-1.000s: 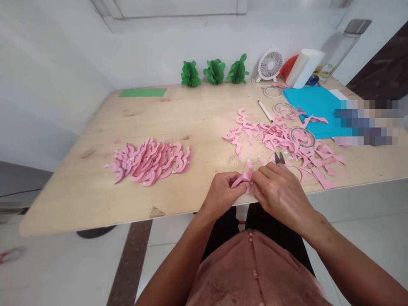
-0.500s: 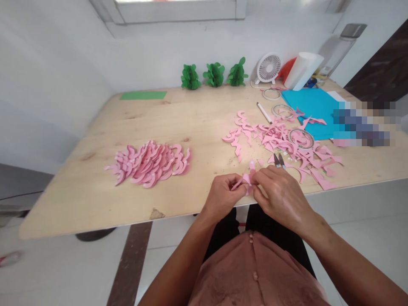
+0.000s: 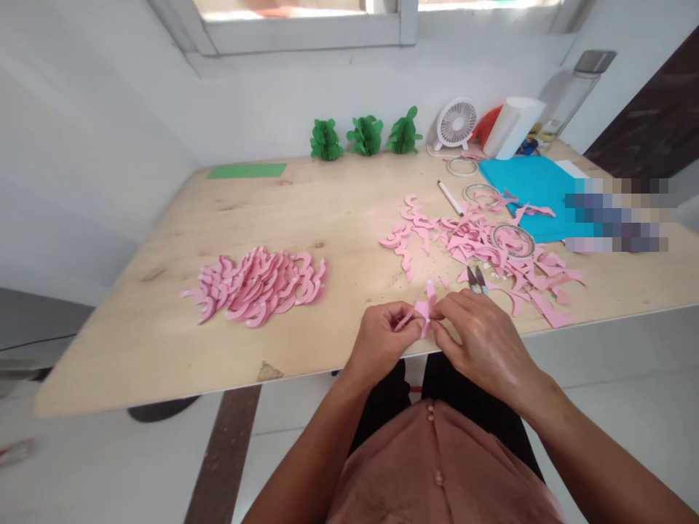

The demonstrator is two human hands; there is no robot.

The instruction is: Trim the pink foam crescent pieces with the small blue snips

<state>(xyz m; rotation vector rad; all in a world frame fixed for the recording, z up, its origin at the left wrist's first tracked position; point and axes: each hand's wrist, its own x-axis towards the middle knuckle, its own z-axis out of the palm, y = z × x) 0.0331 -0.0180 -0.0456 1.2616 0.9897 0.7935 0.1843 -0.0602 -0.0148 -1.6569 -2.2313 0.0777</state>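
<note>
Over the table's front edge, my left hand (image 3: 379,336) pinches a curved pink paper piece (image 3: 422,308) between thumb and fingers. My right hand (image 3: 478,327) closes on the same piece from the other side, its fingertips at a small white spot on the paper. Part of the piece is hidden by my fingers. Just beyond my right hand lies a pair of scissors (image 3: 477,279), blades pointing away, handles mostly covered. To the left rests a heap of curved pink paper pieces (image 3: 262,287), several with white spots.
Pink paper scraps (image 3: 475,236) and tape rolls (image 3: 513,241) spread across the right side, near a white marker (image 3: 451,198) and blue sheets (image 3: 538,193). Along the wall stand green paper shapes (image 3: 365,135), a small fan (image 3: 456,124) and a white roll (image 3: 514,127). A green strip (image 3: 247,171) lies back left.
The view has tilted up slightly, showing more of the window. Both hands keep hold of the pink paper piece; the right fingertips have shifted slightly, uncovering the white spot.
</note>
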